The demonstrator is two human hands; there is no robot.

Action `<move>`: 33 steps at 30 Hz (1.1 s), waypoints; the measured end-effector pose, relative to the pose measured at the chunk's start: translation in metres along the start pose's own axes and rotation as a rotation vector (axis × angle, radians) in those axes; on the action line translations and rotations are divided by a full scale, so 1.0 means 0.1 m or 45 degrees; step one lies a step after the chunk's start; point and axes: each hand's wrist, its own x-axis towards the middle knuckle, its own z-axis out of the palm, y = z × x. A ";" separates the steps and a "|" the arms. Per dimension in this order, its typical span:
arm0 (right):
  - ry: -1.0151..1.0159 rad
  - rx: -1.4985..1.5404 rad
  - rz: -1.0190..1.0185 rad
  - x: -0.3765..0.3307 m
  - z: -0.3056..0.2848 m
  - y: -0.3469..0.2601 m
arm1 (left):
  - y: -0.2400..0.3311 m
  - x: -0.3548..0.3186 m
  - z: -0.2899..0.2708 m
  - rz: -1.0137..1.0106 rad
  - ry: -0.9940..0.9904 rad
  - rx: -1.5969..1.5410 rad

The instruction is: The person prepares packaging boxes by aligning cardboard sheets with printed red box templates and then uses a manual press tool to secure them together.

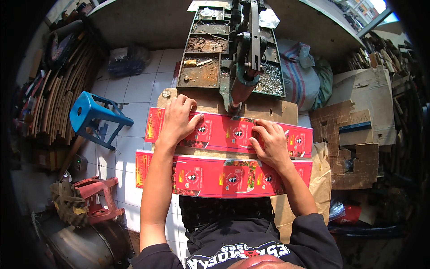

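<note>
A cluttered workshop with a white tiled floor (pixel 134 89) surrounds a small wooden surface (pixel 268 110) set under a metal press (pixel 248 54). Far left, flat boards stand stacked on edge (pixel 58 94); nearer in sit one blue plastic stool (pixel 96 116) and one tipped red stool (pixel 96 197). Two red printed cardboard strips lie on the surface, both with their long axis running left to right across the person's front. The upper strip (pixel 228 133) lies just below the press head; the lower strip (pixel 224 178) lies closer to the body, parallel to it. The left hand (pixel 177 121) rests flat and spread on the left part of the upper strip, fingers pointing away toward the press. The right hand (pixel 268 143) presses on the same strip right of centre, fingers curled and pushing down rather than pinching. Both hands are on the upper strip; the right hand sits nearer the lower strip. Behind the press is a green metal tray (pixel 210 58) with several compartments of small parts. To the right lie torn brown cardboard pieces (pixel 354 143) and a striped sack (pixel 300 71).
</note>
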 end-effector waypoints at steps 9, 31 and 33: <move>-0.009 0.012 0.004 -0.01 0.01 0.02 | 0.01 -0.01 -0.01 -0.009 0.006 0.001; -0.034 -0.046 0.016 -0.02 0.02 0.01 | -0.01 -0.04 0.01 0.038 0.027 0.032; -0.055 -0.050 -0.001 -0.02 0.01 0.02 | 0.00 -0.03 0.00 0.011 0.000 0.001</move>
